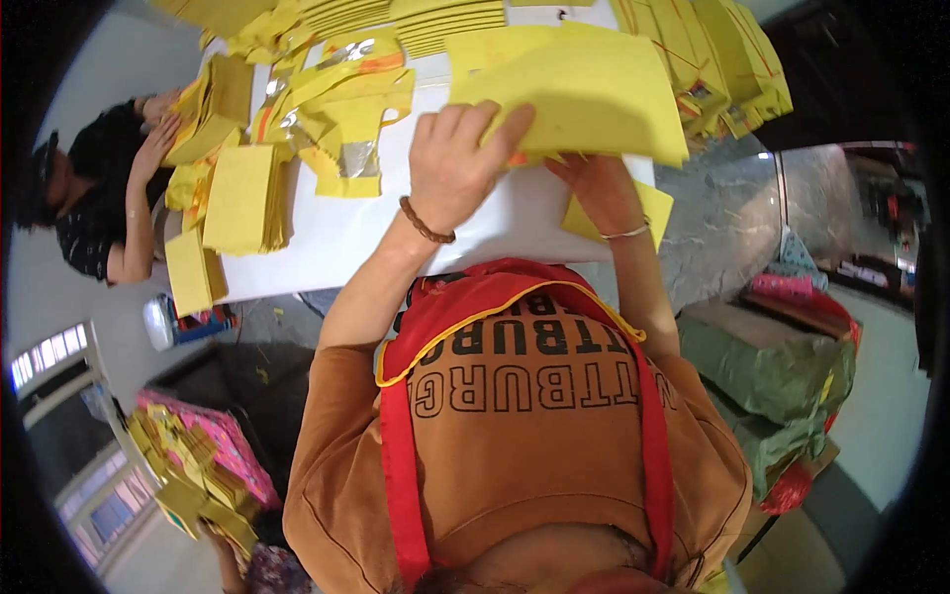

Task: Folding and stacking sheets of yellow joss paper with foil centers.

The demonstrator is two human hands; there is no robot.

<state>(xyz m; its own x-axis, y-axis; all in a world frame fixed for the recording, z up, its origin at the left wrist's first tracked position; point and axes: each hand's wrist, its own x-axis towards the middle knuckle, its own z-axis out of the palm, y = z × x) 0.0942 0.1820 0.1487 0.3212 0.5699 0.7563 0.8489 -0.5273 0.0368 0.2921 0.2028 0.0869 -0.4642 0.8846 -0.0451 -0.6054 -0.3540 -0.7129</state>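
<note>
The yellow sheet (584,94) over the worktop (332,243) looks mid-handling, loose pieces (348,124) remaining near neat stacks (450,28); fingers of the left hand (452,168) curl at its edge, those of the right hand (606,193) are partly hidden underneath, pinching unclear.

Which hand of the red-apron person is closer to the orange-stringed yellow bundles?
Right. The right hand is left of the yellow bundles and nearer the person's body; the left hand is farther left.

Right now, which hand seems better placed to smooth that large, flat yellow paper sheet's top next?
Probably the left hand: its thumb shows on top of the yellow sheet, while the right hand is partly hidden beneath its near edge.
</note>
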